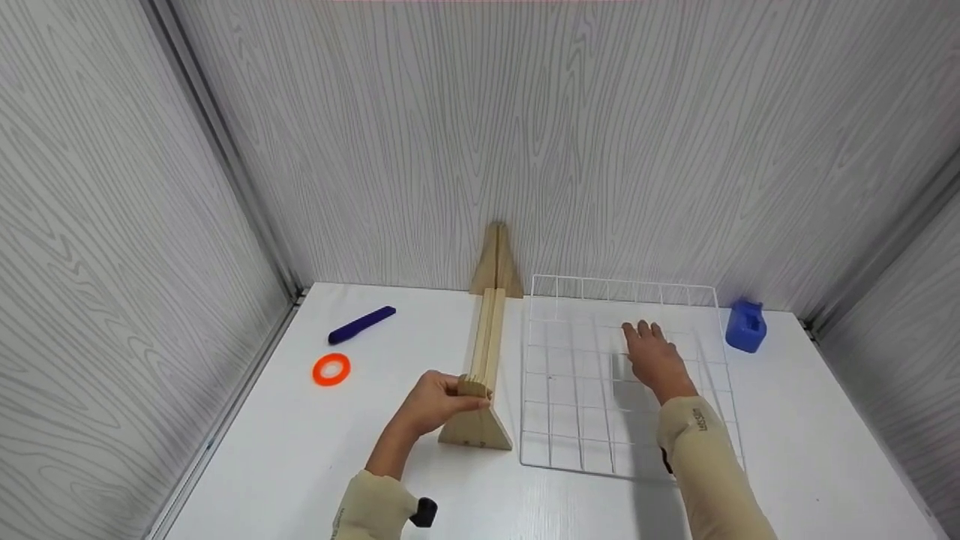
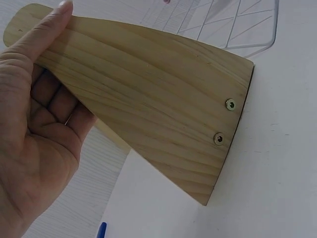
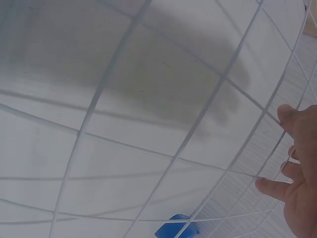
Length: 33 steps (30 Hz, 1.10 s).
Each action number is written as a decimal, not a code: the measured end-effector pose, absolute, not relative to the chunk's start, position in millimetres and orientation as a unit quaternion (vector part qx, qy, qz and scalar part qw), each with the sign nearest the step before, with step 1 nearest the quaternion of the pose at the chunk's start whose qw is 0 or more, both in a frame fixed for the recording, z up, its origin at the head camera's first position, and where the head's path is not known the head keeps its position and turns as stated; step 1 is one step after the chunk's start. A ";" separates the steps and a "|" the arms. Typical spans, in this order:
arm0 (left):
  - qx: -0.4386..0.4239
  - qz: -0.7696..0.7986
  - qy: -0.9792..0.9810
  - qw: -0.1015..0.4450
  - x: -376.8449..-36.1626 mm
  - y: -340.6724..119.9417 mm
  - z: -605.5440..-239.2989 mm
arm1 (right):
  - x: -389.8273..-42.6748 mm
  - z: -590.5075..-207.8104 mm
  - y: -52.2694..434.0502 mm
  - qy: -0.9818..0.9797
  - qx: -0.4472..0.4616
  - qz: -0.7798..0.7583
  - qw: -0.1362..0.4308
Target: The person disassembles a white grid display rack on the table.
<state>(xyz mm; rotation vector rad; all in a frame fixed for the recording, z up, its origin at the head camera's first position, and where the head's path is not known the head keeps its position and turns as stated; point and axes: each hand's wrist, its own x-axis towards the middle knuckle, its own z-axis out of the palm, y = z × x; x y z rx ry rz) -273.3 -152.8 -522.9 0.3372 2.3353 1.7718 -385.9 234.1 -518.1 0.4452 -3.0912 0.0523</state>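
A wooden stand (image 1: 490,330) runs from front to back mid-table, with flared end pieces. My left hand (image 1: 435,403) grips the narrow top of its near end piece (image 2: 158,99), thumb on the outer face. Two bolt heads show low on that face in the left wrist view. Right of the stand is a white wire grid (image 1: 580,406), its shadow offset on the table. My right hand (image 1: 652,356) is at the grid's upper right part, fingers extended over the wires. In the right wrist view, its fingertips (image 3: 265,184) appear to touch the wires.
A dark purple stick-like tool (image 1: 361,325) and an orange ring (image 1: 331,370) lie on the left of the white table (image 1: 555,510). A blue tape dispenser-like object (image 1: 746,326) sits at the back right. Grey wood-grain walls (image 1: 465,135) border the table.
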 end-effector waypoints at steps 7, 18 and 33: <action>0.130 0.608 0.777 0.098 -273.5 -153.2 -522.2 | -386.4 -522.4 234.9 -0.990 0.140 0.017 0.019; 0.123 0.595 0.788 0.100 -273.6 -153.0 -521.8 | -386.0 -532.0 234.3 -0.990 0.135 0.045 -0.015; 0.118 0.597 0.787 0.100 -275.5 -153.6 -522.9 | -382.0 -553.0 235.1 -0.986 0.146 0.059 -0.061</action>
